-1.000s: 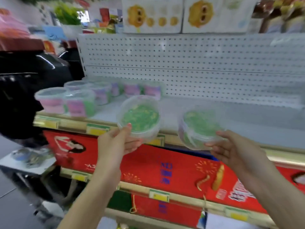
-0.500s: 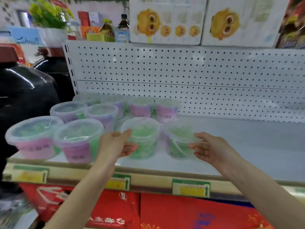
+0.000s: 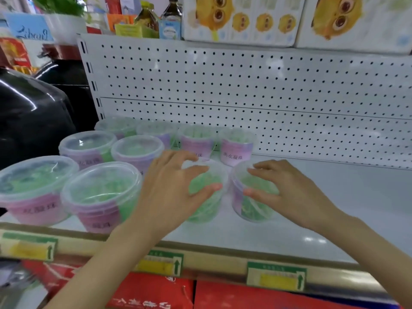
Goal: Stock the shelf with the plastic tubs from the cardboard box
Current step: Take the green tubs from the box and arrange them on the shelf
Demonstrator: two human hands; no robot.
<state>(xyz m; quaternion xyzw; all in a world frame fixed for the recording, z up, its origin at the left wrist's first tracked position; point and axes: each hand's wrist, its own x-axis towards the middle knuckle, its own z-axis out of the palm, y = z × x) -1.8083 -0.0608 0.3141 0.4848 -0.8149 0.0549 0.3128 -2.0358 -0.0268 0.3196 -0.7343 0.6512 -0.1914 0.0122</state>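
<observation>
Two clear plastic tubs with green contents stand side by side on the white shelf (image 3: 338,210). My left hand (image 3: 169,192) grips the left tub (image 3: 206,207) from above, fingers over the lid and thumb on its front. In the same way, my right hand (image 3: 289,192) grips the right tub (image 3: 254,209). Several more tubs with pink labels (image 3: 100,197) fill the shelf to the left and along the back (image 3: 236,146). The cardboard box is out of view.
A white pegboard (image 3: 245,85) backs the shelf. Along the front edge runs a rail with price tags (image 3: 276,276), with red boxes (image 3: 245,297) below. A black shiny object (image 3: 29,112) sits at the left. White cartons with yellow cartoon figures (image 3: 240,18) stand on top.
Both hands carried the two tubs from in front of the shelf edge onto the shelf and set them down. The grips shifted from the tubs' sides to their tops.
</observation>
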